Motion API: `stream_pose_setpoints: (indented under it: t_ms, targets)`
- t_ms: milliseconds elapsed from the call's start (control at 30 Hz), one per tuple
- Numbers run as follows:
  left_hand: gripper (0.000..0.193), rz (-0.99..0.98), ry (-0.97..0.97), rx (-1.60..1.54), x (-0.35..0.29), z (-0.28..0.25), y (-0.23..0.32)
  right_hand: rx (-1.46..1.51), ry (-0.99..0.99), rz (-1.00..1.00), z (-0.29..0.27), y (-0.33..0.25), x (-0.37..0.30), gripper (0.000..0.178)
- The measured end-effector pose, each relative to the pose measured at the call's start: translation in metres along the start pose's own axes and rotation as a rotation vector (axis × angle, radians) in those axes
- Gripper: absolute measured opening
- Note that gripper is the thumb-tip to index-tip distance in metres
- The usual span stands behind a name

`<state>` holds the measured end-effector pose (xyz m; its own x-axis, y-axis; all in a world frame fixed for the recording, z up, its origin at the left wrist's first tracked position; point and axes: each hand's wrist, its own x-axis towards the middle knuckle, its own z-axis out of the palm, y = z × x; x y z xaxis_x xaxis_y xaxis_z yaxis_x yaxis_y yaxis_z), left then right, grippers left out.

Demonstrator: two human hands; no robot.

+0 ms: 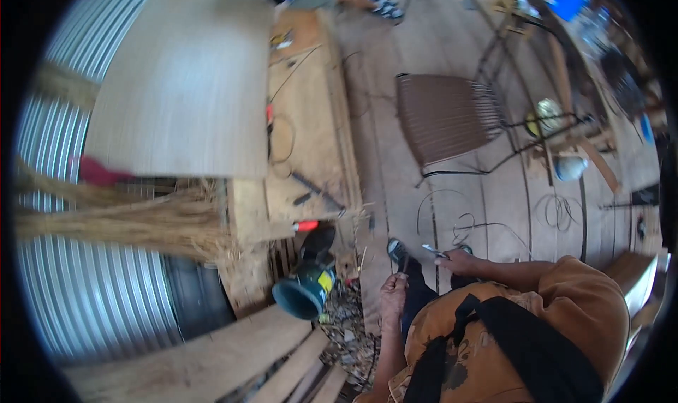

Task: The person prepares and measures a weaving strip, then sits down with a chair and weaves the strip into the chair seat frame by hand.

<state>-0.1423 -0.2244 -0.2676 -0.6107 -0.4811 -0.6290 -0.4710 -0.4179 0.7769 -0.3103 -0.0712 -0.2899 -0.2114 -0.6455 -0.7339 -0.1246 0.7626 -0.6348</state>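
Silvery tool: likely light, stiff; your right hand grips its near end.
Thin strip: your left hand pinches it.

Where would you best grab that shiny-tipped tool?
Probably by its darker rear end, from the right, as the right hand does: the slim tool's bright tip points left, away from that hand. Blur hides whether it's sharp.

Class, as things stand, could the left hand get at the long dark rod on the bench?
Probably yes, perhaps with a lean: nothing seems to block the left hand from the long dark rod on the bench. The hand seems to grip a thin dark strip, which may need putting down.
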Motion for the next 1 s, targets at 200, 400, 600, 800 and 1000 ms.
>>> stream_pose_setpoints:
  t_ms: [200,400,600,800,1000]
  targets:
    - [0.017,-0.201,0.356,-0.429,0.003,-0.073,-0.046,0.086,-0.053,0.072,0.060,-0.054,0.115,0.061]
    - [0.016,-0.168,0.448,-0.752,0.051,-0.107,-0.008,0.045,-0.130,-0.201,0.102,-0.166,0.143,0.052]
    - [0.023,-0.178,0.472,-0.615,0.065,-0.123,-0.014,0.072,-0.119,-0.235,0.116,-0.165,0.156,0.049]
    - [0.021,-0.234,0.327,-0.584,0.069,-0.148,-0.013,0.546,-0.398,0.140,0.105,-0.139,0.161,0.039]
    - [0.020,-0.298,0.153,-0.326,0.080,-0.184,-0.022,-0.034,-0.459,-0.175,0.088,-0.133,0.180,0.064]
